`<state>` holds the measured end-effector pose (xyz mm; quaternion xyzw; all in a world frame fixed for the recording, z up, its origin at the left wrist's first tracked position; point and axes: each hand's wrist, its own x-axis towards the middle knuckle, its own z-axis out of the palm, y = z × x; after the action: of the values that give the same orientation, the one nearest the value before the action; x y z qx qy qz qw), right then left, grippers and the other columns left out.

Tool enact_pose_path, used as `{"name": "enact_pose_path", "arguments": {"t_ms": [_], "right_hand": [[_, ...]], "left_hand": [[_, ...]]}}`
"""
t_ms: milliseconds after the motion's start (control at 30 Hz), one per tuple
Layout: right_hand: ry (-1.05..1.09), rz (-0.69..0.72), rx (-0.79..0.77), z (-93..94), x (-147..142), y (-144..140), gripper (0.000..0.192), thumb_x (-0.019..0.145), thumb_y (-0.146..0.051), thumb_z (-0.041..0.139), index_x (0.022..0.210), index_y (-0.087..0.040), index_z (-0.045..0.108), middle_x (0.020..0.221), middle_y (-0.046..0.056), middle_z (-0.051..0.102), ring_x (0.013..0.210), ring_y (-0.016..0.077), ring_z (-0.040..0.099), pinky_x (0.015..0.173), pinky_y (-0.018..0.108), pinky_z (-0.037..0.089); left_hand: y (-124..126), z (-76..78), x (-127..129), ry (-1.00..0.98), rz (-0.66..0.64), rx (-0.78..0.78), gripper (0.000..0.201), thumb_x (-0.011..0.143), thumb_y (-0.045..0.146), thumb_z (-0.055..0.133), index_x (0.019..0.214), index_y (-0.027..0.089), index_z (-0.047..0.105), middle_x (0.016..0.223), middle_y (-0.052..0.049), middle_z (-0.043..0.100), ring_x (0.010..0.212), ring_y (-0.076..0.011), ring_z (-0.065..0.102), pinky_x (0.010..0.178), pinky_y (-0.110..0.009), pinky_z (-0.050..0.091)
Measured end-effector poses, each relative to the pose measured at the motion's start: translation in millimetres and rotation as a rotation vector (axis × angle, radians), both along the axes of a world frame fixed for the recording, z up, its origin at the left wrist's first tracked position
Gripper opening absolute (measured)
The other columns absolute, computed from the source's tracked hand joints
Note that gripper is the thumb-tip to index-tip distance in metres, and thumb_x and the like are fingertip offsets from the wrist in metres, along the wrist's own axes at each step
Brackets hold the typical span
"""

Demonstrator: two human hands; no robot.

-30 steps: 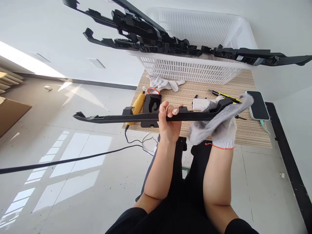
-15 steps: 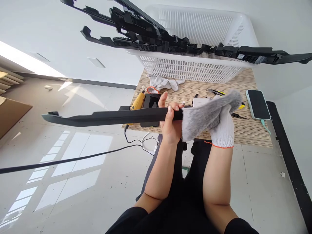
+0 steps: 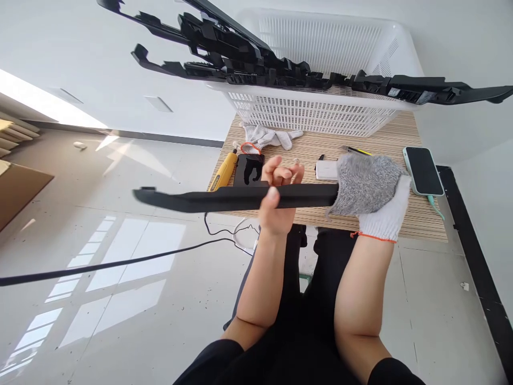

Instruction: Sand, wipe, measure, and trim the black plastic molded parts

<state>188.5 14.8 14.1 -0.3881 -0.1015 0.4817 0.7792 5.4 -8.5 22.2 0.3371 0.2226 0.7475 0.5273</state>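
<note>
A black strip (image 3: 216,201) is being held roughly level over the near part of the tabletop (image 3: 320,144), pinched at the thumb in the left hand's (image 3: 278,217) grip. Its right end is being covered by a gray cloth (image 3: 365,184) at the gloved right hand (image 3: 387,214), whose grip is being hidden. Twisting is being risked by uneven rubbing, the left fingers being partly lifted; the yellow tool (image 3: 224,171) could be being struck should the strip be tipping.

Person's bare left hand (image 3: 277,218) grips palm up, thumb (image 3: 272,195) over the front, other fingers (image 3: 282,172) loosely curled, gloved right hand (image 3: 385,214) partly covered, both forearms (image 3: 264,278) angled forward.
</note>
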Motion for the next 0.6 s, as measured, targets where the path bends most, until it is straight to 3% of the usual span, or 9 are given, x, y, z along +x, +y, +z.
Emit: {"name": "enact_pose_path", "arguments": {"t_ms": [100,233,333,400,467,533,600], "right_hand": [[0.065,-0.019,0.143,6.7,3.2,-2.6,0.034,0.097,-0.047,0.046,0.09,-0.021,0.066,0.088,0.001,0.068,0.083,0.0149,0.068,0.075,0.031,0.06],[0.008,-0.029,0.139,5.1,3.1,-4.9,0.028,0.094,-0.047,0.052,0.098,-0.024,0.068,0.107,0.002,0.068,0.101,0.0177,0.068,0.088,0.033,0.058],[-0.087,-0.101,0.163,1.8,8.7,-6.1,0.025,0.092,-0.047,0.053,0.095,-0.027,0.066,0.105,0.001,0.068,0.101,0.0174,0.068,0.092,0.033,0.057],[-0.143,-0.155,0.201,1.7,12.6,-6.9,0.023,0.093,-0.045,0.052,0.093,-0.027,0.066,0.104,0.001,0.068,0.101,0.0173,0.069,0.093,0.032,0.057],[-0.188,-0.187,0.229,3.2,13.1,-7.4,0.023,0.093,-0.044,0.051,0.095,-0.027,0.066,0.106,0.001,0.069,0.105,0.0175,0.069,0.095,0.033,0.056],[-0.223,-0.205,0.214,4.9,9.3,-7.3,0.025,0.094,-0.045,0.049,0.1,-0.029,0.067,0.112,0.0,0.069,0.11,0.018,0.068,0.098,0.034,0.055],[-0.253,-0.24,0.178,5.4,2.3,-6.8,0.028,0.094,-0.048,0.048,0.108,-0.031,0.065,0.121,0.0,0.067,0.116,0.0183,0.066,0.1,0.036,0.054]], "left_hand": [[-1.2,4.6,0.1,-0.098,0.003,-0.092,0.054,0.078,0.074,0.062,0.109,0.031,0.065,0.092,-0.002,0.064,0.122,-0.0258,0.062,0.112,-0.046,0.045],[0.0,9.3,0.4,-0.161,0.03,-0.189,0.056,0.083,0.079,0.049,0.108,0.032,0.064,0.109,-0.005,0.067,0.119,-0.0238,0.063,0.104,-0.044,0.051],[3.5,9.1,-5.6,-0.157,0.066,-0.219,0.057,0.083,0.081,0.044,0.101,0.03,0.064,0.114,-0.006,0.067,0.123,-0.0247,0.06,0.101,-0.043,0.051],[5.9,7.6,-10.0,-0.177,0.096,-0.215,0.053,0.085,0.077,0.046,0.093,0.028,0.062,0.107,-0.005,0.068,0.121,-0.0229,0.06,0.1,-0.04,0.051],[7.3,6.4,-12.3,-0.222,0.139,-0.2,0.045,0.088,0.068,0.051,0.079,0.025,0.056,0.088,-0.002,0.065,0.106,-0.0184,0.064,0.096,-0.034,0.051],[7.0,7.0,-11.9,-0.283,0.175,-0.176,0.042,0.089,0.055,0.056,0.066,0.022,0.042,0.065,0.002,0.052,0.079,-0.013,0.061,0.086,-0.027,0.052],[5.2,9.3,-9.8,-0.342,0.201,-0.138,0.049,0.087,0.044,0.059,0.062,0.021,0.025,0.052,0.005,0.03,0.058,-0.0103,0.045,0.073,-0.022,0.049]]}}
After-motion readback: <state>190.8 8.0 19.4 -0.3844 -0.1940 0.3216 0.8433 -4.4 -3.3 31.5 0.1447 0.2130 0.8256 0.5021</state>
